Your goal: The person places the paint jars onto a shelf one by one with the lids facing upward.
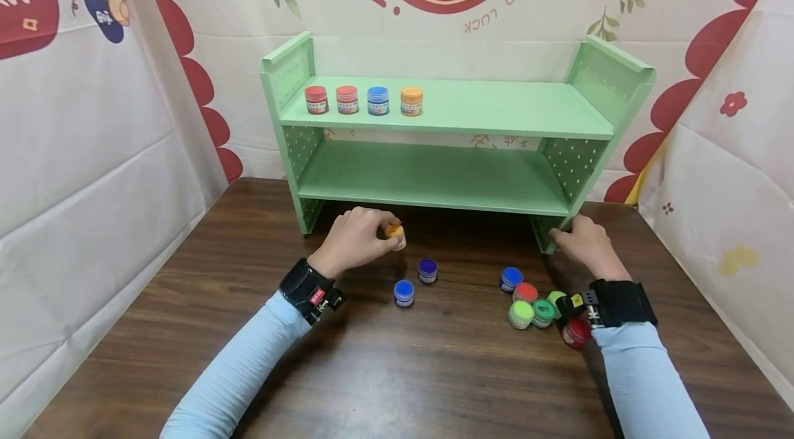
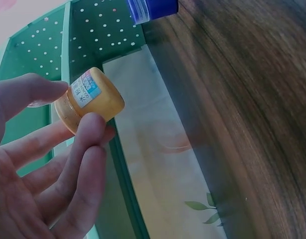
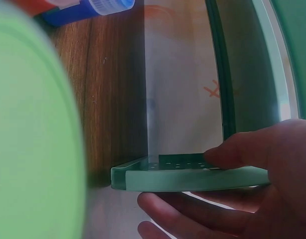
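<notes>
Between thumb and fingers, my left hand (image 1: 358, 239) pinches a small orange-yellow paint jar (image 2: 93, 99), held above the table in front of the shelf's lower edge. My right hand (image 1: 586, 246) grips the right side panel (image 3: 193, 179) of the green shelf (image 1: 434, 177) near its foot, thumb on one face and fingers on the other. On the upper tier stand two red jars (image 1: 316, 100), a blue jar (image 1: 378, 101) and an orange jar (image 1: 411, 101) in a row. A dark blue jar (image 1: 427, 271) and a blue jar (image 1: 404, 293) stand near my left hand.
Left of my right wrist is a cluster of jars: blue (image 1: 511, 279), orange-red (image 1: 525, 292), light green (image 1: 521, 314), green (image 1: 543, 313) and red (image 1: 576, 333). Printed cloth (image 1: 112, 149) hangs around the brown wooden table (image 1: 384, 370).
</notes>
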Available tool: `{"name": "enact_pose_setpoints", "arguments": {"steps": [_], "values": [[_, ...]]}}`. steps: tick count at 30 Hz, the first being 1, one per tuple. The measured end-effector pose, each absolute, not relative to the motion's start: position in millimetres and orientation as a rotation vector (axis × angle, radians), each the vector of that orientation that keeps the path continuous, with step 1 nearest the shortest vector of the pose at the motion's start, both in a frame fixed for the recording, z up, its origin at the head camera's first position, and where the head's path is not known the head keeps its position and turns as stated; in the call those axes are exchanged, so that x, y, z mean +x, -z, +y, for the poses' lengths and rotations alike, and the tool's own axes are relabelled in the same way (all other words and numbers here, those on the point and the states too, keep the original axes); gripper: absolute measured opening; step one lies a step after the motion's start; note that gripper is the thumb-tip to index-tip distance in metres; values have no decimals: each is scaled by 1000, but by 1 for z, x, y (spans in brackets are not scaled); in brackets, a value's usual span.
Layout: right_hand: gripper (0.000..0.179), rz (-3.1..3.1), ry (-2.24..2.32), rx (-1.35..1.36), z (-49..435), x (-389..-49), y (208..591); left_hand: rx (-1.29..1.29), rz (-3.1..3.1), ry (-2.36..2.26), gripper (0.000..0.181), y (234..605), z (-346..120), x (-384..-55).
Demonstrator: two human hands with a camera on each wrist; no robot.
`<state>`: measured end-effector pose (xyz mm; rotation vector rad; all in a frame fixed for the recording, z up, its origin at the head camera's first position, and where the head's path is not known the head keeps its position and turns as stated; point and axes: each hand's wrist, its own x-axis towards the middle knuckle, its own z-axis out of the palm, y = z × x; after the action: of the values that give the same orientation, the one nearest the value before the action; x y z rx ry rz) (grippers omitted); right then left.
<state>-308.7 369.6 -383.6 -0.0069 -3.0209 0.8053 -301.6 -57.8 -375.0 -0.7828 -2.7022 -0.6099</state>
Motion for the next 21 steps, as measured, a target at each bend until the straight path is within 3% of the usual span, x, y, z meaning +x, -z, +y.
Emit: {"name": "enact_pose_setpoints", "arguments": {"steps": [21], "values": [[40, -3008, -798, 1, 369, -311, 385, -799, -2733, 603, 32, 380, -56, -304]]}}
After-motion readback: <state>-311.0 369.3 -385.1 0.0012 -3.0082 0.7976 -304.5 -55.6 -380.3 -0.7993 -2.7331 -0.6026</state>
